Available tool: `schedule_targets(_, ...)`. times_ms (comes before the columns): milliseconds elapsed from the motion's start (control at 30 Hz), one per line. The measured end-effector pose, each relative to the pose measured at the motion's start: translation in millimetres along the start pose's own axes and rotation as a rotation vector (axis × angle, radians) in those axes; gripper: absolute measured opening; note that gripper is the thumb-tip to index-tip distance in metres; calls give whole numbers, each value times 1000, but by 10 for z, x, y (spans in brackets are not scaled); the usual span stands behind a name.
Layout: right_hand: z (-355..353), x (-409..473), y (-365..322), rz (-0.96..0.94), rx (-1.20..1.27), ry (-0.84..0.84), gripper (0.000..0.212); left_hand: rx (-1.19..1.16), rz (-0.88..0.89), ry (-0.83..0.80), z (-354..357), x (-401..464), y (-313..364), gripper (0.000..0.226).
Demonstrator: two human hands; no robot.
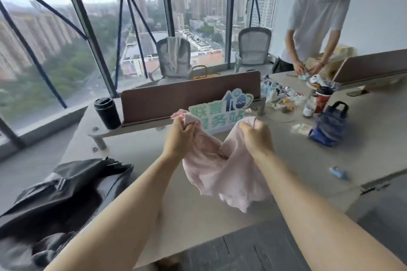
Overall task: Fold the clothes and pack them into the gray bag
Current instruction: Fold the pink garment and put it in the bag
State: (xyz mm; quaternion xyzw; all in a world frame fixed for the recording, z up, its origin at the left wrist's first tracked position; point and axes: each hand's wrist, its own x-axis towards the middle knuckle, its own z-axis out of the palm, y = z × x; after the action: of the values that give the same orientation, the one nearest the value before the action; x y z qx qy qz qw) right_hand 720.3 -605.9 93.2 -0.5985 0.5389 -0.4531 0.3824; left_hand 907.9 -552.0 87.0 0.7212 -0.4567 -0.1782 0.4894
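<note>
Pink garment [222, 167] held bunched above bench [308, 160], left hand [179, 138] and right hand [255, 136] each clenching an edge; gray bag [66, 185] lying near left. Risk: uneven, crumpled fold, or hem dragging off the near edge.

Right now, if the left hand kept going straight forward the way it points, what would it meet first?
Probably the green and white sign standing against the brown divider. The left hand grips the pink garment above the desk, so the bunched cloth leads. Depth is unclear from one view.
</note>
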Motion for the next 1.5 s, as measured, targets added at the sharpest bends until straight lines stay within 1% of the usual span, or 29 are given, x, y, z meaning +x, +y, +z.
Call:
schedule_targets(100, 297, 402, 327, 58, -64, -113, 17, 37, -74, 60, 31, 116, -321, 18)
schedule_targets(233, 724, 956, 1179, 183, -158, -231, 23, 125, -348, 70, 141, 109, -836, 15)
schedule_targets(333, 772, 837, 1300, 281, -293, -250, 8, 19, -501, 21, 268, 98, -1187, 12)
schedule_targets(400, 815, 742, 1426, 226, -408, -227, 22, -69, -578, -18, 348, 85, -1392, 13)
schedule_targets(433, 863, 681, 1515, 184, -447, -222, 24, -52, -595, -46, 393, 86, -1515, 22)
schedule_targets(467, 904, 589, 1568, 140, -471, -240, 22, 10, -598, -79, 421, 90, -1627, 33)
schedule_targets(533, 977, 341, 1624, 62, -475, -359, 15, 135, -568, -126, 429, 75, -1785, 48)
schedule_targets(567, 1053, 236, 1692, 40, -488, -443, 15, 176, -555, -165, 433, 89, -1888, 47)
schedule_targets(600, 1117, 131, 1736, 48, -525, -555, 17, 216, -531, -221, 431, 86, -1955, 40)
schedule_targets(667, 1249, -21, 1835, 101, -629, -748, 21, 316, -449, -399, 453, 95, -2103, 25)
schedule_targets(700, 1310, -64, 1909, 124, -682, -809, 20, 357, -405, -498, 478, 93, -2178, 21)
schedule_targets(733, 1360, -111, 1952, 139, -723, -854, 20, 392, -374, -598, 511, 92, -2276, 27)
schedule_targets(767, 1406, -148, 2022, 148, -775, -897, 23, 457, -326, -686, 548, 96, -2379, 40)
schedule_targets(800, 1435, -192, 2090, 136, -850, -954, 31, 534, -273, -754, 587, 90, -2470, 53)
schedule_targets(867, 1452, -274, 2248, 64, -1040, -1019, 51, 671, -189, -812, 655, 60, -2664, 64)
schedule_targets(900, 1454, -310, 2316, 12, -1109, -995, 54, 735, -158, -824, 674, 36, -2723, 65)
schedule_targets(933, 1451, -337, 2356, -27, -1158, -955, 51, 806, -111, -828, 683, 0, -2773, 65)
schedule_targets(967, 1452, -353, 2401, -62, -1183, -907, 46, 856, -39, -788, 681, -22, -2796, 63)
schedule_targets(1033, 1446, -350, 2453, -79, -1174, -836, 36, 879, 46, -723, 680, -31, -2832, 47)
schedule_targets(1100, 1432, -277, 2472, -11, -1038, -739, 25, 861, 106, -675, 678, 29, -2866, 26)
schedule_targets(1133, 1418, -210, 2445, 58, -928, -677, 21, 815, 79, -672, 671, 81, -2846, 19)
schedule_targets(1167, 1406, -128, 2398, 126, -815, -618, 18, 763, 33, -619, 667, 134, -2803, 18)
schedule_targets(1233, 1406, 75, 2275, 229, -590, -528, 17, 627, -93, -522, 663, 226, -2696, 23)
schedule_targets(1300, 1410, 286, 2097, 224, -423, -453, 22, 415, -229, -447, 630, 329, -2437, 21)
schedule_targets(1367, 1381, 486, 1920, 196, -291, -399, 18, 302, -300, -417, 625, 423, -2241, 22)
schedule_targets(1400, 1351, 573, 1856, 188, -239, -408, 13, 296, -321, -424, 623, 477, -2161, 23)
schedule_targets(1433, 1305, 650, 1800, 176, -215, -449, 14, 324, -309, -430, 614, 541, -2080, 24)
schedule_targets(1467, 1246, 727, 1761, 144, -256, -519, 22, 369, -287, -439, 591, 602, -2003, 26)
schedule_targets(1500, 1185, 803, 1711, 85, -352, -607, 34, 409, -259, -467, 554, 656, -1922, 36)
